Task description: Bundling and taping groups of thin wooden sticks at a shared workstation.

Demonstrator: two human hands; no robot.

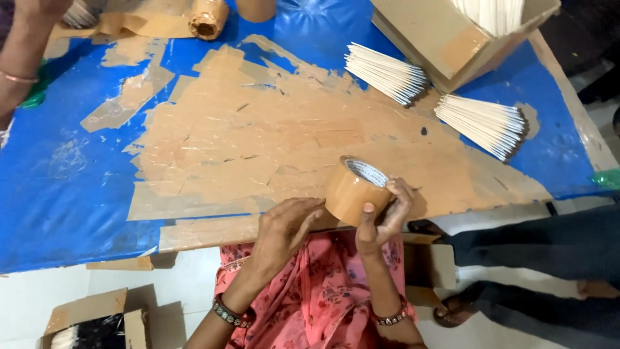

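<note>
A roll of brown packing tape (352, 189) is held at the near edge of the table. My right hand (385, 216) grips it from below, thumb on its outer face and fingers curled over its white core. My left hand (287, 226) rests against the roll's left side, fingertips touching the tape surface. Both wrists wear bangles. Below the hands lies pink flowered cloth over my lap.
The blue table (71, 194) is patched with brown tape strips. Two fanned bundles of white sticks (387, 72) (484, 124) lie at the far right beside an open cardboard box (445, 35). Another person's arm (16, 64) reaches in at far left. A carton (93, 320) sits on the floor.
</note>
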